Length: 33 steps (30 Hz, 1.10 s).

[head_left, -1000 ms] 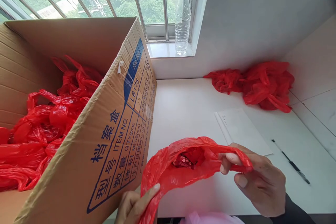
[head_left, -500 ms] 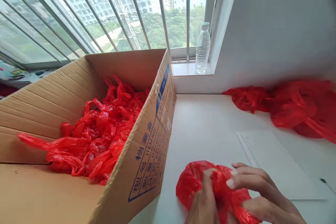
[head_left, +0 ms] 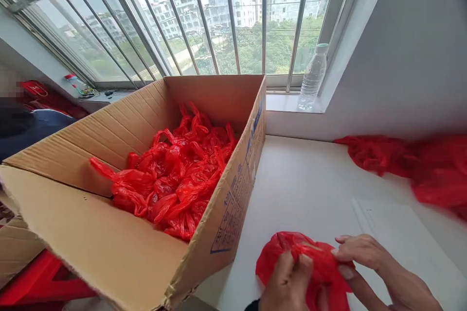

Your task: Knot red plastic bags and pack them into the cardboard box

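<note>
A bunched red plastic bag (head_left: 279, 245) rests on the white table just right of the cardboard box. My left hand (head_left: 286, 282) presses into its near side with bent fingers, gripping the film. On the bag's right side, my right hand (head_left: 372, 265) pinches the edge between thumb and fingers. What the bag contains is hidden. Several knotted red bags (head_left: 175, 170) lie heaped inside the open cardboard box (head_left: 229, 209), some with loops standing up.
More red bags (head_left: 386, 153) lie along the wall at the right, blurred. A pale flat sheet (head_left: 401, 233) is on the white table (head_left: 292, 180). A clear bottle (head_left: 313, 77) stands on the sill by the barred window. Part of another person (head_left: 44, 124) shows at far left.
The view has swung left, showing more of the box and the person. Both hands stay on the red bag; my left fingers are more curled and the right has shifted along its edge.
</note>
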Motion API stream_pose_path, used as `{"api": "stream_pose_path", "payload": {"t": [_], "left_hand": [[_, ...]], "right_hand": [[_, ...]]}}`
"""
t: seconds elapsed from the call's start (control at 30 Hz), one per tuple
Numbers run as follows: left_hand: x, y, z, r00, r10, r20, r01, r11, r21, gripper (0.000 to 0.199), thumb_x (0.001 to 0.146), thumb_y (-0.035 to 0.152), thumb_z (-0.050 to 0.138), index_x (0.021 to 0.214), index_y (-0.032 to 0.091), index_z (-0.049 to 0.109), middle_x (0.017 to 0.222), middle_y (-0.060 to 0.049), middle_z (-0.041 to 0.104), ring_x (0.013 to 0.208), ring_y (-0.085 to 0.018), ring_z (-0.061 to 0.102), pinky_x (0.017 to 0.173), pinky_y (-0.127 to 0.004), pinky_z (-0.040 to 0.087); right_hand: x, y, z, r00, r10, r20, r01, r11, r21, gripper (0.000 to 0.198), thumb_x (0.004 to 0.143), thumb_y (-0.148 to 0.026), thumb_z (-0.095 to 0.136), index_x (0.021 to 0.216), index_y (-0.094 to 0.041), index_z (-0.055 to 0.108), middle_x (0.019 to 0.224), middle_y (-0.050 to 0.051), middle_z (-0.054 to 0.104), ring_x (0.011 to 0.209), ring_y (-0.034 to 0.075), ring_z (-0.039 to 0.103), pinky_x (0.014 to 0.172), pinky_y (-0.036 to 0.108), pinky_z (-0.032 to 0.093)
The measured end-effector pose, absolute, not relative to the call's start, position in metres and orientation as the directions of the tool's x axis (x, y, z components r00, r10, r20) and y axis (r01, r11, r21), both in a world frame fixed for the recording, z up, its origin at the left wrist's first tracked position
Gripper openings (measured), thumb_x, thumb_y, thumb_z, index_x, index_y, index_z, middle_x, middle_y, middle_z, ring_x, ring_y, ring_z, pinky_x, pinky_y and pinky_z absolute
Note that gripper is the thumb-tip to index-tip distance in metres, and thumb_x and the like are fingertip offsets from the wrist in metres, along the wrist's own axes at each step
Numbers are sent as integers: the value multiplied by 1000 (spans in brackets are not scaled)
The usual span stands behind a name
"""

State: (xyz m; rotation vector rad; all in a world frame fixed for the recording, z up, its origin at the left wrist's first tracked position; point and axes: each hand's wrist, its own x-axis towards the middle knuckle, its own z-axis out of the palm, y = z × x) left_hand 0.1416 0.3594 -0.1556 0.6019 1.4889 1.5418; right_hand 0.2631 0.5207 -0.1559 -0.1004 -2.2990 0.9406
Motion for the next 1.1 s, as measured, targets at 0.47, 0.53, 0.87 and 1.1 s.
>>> {"api": "stream_pose_path", "payload": {"t": [0.47,0.53,0.87,1.1], "left_hand": [[127,381,-160,-594,737,-324,-399,80,913,41,99,53,48,100,20,72,112,-8,73,113,-26,64,106,-38,44],[124,380,-163,-601,714,-360,-423,98,901,44,98,57,45,104,21,71,106,-7,74,104,-25,68,99,-37,49],[124,374,-155,-520,743,-421,-539,96,837,51,100,58,39,113,20,70,109,-9,74,106,-26,67,100,-40,49],[120,370,-152,-455,843,-287,-412,86,907,34,93,49,61,112,20,64,118,-10,67,111,-26,63,97,-38,48]], "right_hand": [[257,508,-152,-846,473,248,-30,421,-906,11,95,-18,61,100,-27,61,87,-2,62,82,15,57,74,31,47],[259,510,-152,-853,477,210,-15,379,-925,10,95,-19,61,99,-28,61,87,-2,61,81,14,57,75,31,46],[255,508,-151,-877,424,226,-74,346,-935,8,93,-19,62,96,-26,61,86,0,61,79,16,56,74,33,46],[253,510,-148,-920,269,284,-155,417,-896,10,89,-15,66,93,-24,63,87,1,63,82,17,57,76,34,49]]}}
